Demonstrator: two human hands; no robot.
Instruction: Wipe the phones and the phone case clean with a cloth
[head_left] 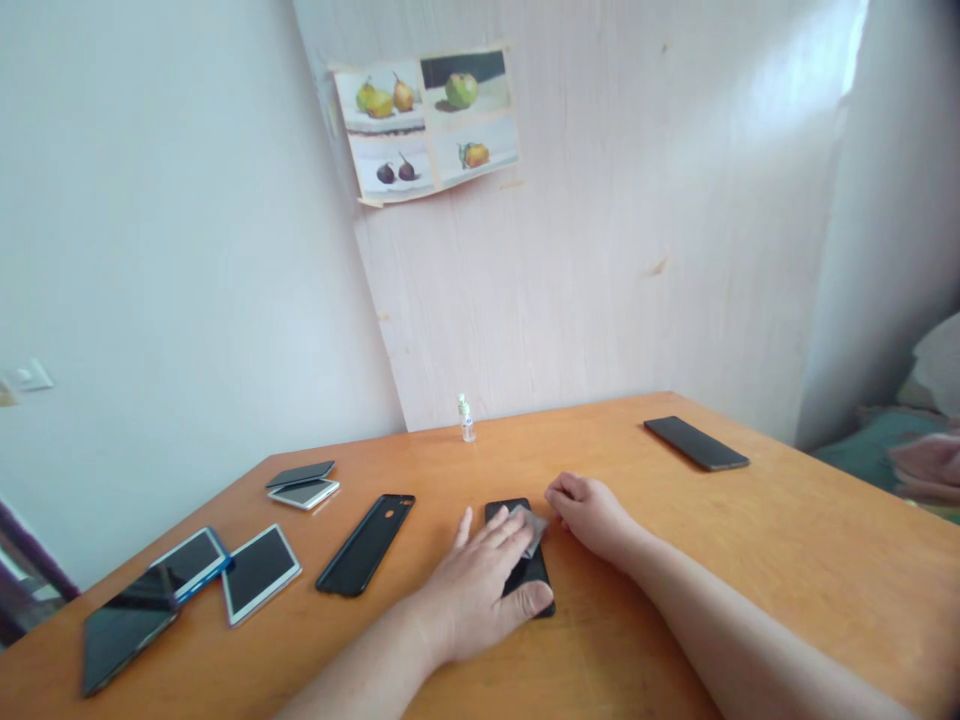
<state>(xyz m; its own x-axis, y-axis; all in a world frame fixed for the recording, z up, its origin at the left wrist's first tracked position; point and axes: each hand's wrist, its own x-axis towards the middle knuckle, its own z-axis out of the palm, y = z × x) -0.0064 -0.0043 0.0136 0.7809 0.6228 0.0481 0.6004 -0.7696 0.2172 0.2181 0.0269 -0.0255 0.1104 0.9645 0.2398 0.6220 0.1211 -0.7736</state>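
A black smartphone (531, 570) lies on the wooden table in front of me. Across it my left hand (480, 585) rests with fingers stretched out flat, their tips pressing a small grey cloth (534, 530) against the phone's upper part. The left thumb touches the phone near its lower end, and the hand hides much of the surface. Just right of the phone, my right hand (589, 512) is curled into a loose fist on the table, with nothing showing in it. To the left lies an empty black phone case (367, 545) with a camera cutout.
Several phones lie at the left, among them a white one (261, 573), a blue-edged one (191, 562) and a large dark one (129, 630). A small spray bottle (466, 420) stands by the wall. Another dark phone (696, 443) lies far right on the table (787, 560).
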